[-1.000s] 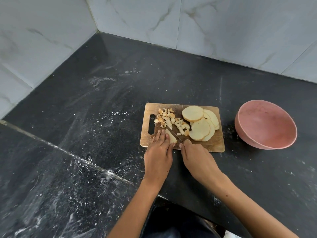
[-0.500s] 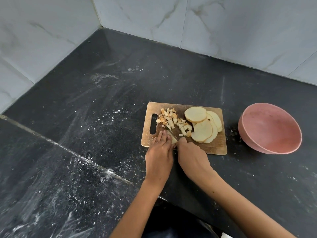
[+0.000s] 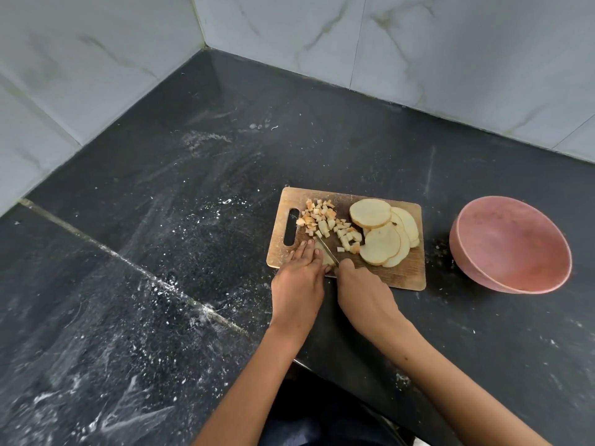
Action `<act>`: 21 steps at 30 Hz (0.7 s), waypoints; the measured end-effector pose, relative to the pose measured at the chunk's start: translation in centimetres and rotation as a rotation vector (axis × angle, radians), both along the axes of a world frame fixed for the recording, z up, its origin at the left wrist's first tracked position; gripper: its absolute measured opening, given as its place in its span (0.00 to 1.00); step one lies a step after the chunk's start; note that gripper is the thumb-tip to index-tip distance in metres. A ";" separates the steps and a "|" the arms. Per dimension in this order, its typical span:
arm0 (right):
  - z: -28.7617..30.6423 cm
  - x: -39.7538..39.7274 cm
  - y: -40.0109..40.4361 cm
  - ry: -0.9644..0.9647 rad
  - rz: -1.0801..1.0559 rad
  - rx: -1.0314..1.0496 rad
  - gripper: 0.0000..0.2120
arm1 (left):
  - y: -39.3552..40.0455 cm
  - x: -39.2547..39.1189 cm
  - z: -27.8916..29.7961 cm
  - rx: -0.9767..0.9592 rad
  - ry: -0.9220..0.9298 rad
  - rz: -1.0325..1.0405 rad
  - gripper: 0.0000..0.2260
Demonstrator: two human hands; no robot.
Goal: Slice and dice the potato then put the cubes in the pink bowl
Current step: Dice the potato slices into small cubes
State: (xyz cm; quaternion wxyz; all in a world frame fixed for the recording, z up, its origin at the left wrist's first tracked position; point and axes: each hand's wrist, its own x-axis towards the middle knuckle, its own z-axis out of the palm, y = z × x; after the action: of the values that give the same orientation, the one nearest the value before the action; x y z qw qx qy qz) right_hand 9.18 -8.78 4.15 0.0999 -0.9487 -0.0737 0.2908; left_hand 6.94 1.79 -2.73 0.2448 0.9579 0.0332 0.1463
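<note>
A wooden cutting board (image 3: 404, 273) lies on the black counter. Several round potato slices (image 3: 381, 243) overlap on its right half, and a heap of small potato cubes (image 3: 325, 222) lies on its left half. My left hand (image 3: 301, 278) presses flat, fingers straight, on a potato piece (image 3: 327, 259) at the board's near edge; the piece is mostly hidden. My right hand (image 3: 362, 292) grips a knife, its thin blade (image 3: 326, 250) running along my left fingers. The pink bowl (image 3: 512, 244) stands to the right of the board with nothing visible inside.
The black stone counter (image 3: 180, 220) is dusted with white specks and has a seam running diagonally at the left. White marbled tiled walls (image 3: 450, 59) meet in a corner behind. The counter's front edge is close to my body.
Both hands stayed at the board's near edge, the blade shifting a little beside my left fingers. The view moved slightly; the slices, cubes and bowl did not move.
</note>
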 end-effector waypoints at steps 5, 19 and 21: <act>-0.5 -3.4 -2.9 0.061 0.011 -0.024 0.02 | -0.4 -0.2 0.1 -0.024 0.036 0.047 0.12; 0.4 -1.5 -4.7 -0.050 -0.189 0.272 0.15 | -1.1 -0.9 1.9 -0.126 0.133 0.109 0.14; 0.6 -1.5 -5.1 -0.070 -0.194 0.290 0.14 | -0.9 -1.0 2.2 -0.134 0.157 0.088 0.15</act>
State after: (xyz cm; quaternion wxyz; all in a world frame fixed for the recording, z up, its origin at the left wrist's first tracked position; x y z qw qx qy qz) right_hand 7.65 -13.88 4.72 0.2608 -0.9365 -0.0266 0.2329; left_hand 5.90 0.85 -0.54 0.2982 0.9455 0.1040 0.0791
